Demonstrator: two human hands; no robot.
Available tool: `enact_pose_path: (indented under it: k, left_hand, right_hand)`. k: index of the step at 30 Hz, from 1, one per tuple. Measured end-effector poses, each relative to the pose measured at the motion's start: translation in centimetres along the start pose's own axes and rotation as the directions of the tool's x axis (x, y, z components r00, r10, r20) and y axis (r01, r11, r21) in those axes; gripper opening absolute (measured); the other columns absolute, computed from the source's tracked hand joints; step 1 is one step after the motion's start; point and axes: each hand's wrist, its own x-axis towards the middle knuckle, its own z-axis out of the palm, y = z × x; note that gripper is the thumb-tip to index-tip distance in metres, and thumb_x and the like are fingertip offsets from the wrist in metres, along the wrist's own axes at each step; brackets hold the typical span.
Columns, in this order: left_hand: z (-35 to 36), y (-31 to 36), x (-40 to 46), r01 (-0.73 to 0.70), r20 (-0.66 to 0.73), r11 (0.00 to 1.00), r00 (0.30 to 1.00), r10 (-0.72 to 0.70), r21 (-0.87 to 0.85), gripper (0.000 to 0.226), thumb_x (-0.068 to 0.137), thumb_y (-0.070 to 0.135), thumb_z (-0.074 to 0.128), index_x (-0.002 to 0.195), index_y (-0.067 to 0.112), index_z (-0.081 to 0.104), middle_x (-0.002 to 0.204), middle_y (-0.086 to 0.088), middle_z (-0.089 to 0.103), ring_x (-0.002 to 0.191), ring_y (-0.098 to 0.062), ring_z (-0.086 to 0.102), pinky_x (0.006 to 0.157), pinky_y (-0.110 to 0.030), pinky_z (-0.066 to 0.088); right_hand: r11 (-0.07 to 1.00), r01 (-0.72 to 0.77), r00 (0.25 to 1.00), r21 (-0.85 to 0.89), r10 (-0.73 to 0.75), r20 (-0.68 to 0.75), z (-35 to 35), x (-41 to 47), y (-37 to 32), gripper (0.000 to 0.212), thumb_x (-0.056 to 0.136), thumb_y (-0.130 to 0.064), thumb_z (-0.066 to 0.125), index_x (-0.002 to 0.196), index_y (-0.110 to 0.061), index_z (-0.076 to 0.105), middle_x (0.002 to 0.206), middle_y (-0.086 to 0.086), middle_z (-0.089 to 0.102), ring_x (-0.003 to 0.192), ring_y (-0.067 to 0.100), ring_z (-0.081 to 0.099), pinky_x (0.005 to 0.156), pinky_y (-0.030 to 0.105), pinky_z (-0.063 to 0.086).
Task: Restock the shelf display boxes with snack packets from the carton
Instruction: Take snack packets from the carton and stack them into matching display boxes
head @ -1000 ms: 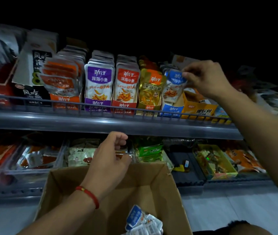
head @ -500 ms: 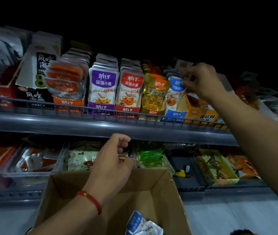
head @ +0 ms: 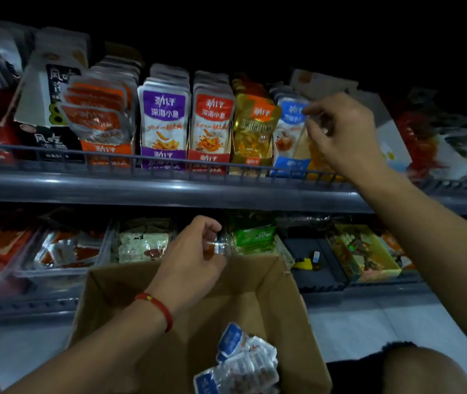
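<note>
We hold our left hand (head: 189,268) over the far rim of the carton (head: 280,302), forearm rising from seven o'clock, a red cord bracelet (head: 158,308) on the wrist. Its fingers are curled by the rim, but we cannot tell whether they grip the cardboard or anything else. At five o'clock from that hand, in the carton's bottom, lies a loose heap of blue-and-white snack packets (head: 243,362).

Our right arm reaches up from four o'clock to the upper shelf (head: 141,189). The right hand (head: 343,135) has its fingers bent, with the fingertips at the top right corner of the front blue packet (head: 289,129); whether they pinch it is blurred. That packet stands upright at nine o'clock from the hand, in the blue display box (head: 286,166).

Along the shelf, left to right, stand an orange display box (head: 107,155) of leaning packets, a purple box (head: 161,159), a red box (head: 209,160), and a gold box (head: 250,160), each full of upright packets.

Below, the lower shelf carries clear trays (head: 64,251) of wrapped snacks.
</note>
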Motion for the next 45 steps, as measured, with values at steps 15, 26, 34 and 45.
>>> enact_pose_path:
  k: [15,26,34,45]
  left_hand:
    - [10.4,-12.4,-4.4,-0.008,0.618,0.809,0.649,-0.443,0.587,0.043,0.090,0.028,0.064,0.131,0.016,0.061,0.132,-0.007,0.062,0.123,-0.026,0.058,0.094,-0.026,0.043]
    - [10.9,-14.8,-5.2,-0.039,0.628,0.847,0.689,-0.361,0.529,0.038,0.080,0.003,0.074,0.117,0.011,0.068,0.099,0.002,0.067,0.083,-0.001,0.062,0.064,-0.003,0.040]
    - [6.2,-7.4,-1.4,-0.256,0.661,0.874,0.744,-0.095,0.413,0.018,0.087,0.005,0.071,0.091,0.022,0.077,0.102,0.009,0.072,0.095,-0.002,0.064,0.082,-0.013,0.048]
    - [0.7,-0.6,-0.6,-0.500,0.182,0.847,0.863,0.471,0.181,0.009,0.082,0.020,0.076,0.090,0.024,0.079,0.121,0.008,0.061,0.111,-0.008,0.058,0.087,-0.021,0.052]
  right_hand:
    - [0.895,-0.097,0.864,0.435,-0.142,0.483,2.5,-15.1,-5.7,0.023,0.097,-0.015,0.066,0.119,-0.018,0.071,0.106,-0.012,0.059,0.082,-0.006,0.056,0.074,0.003,0.041]
    - [0.873,-0.176,0.804,0.455,-0.139,0.578,2.7,-15.4,-5.3,0.022,0.098,-0.020,0.065,0.119,-0.023,0.071,0.112,-0.008,0.065,0.087,0.001,0.062,0.069,0.009,0.043]
    - [0.869,-0.275,0.633,0.412,-0.159,0.758,2.7,-15.7,-5.3,0.021,0.100,-0.028,0.062,0.119,-0.031,0.070,0.112,-0.018,0.066,0.097,-0.004,0.062,0.081,0.018,0.050]
    - [0.452,-0.725,0.557,0.520,-0.058,0.828,2.5,-15.0,-5.8,0.023,0.097,-0.016,0.066,0.120,-0.011,0.068,0.103,0.003,0.076,0.096,0.014,0.074,0.076,0.031,0.062]
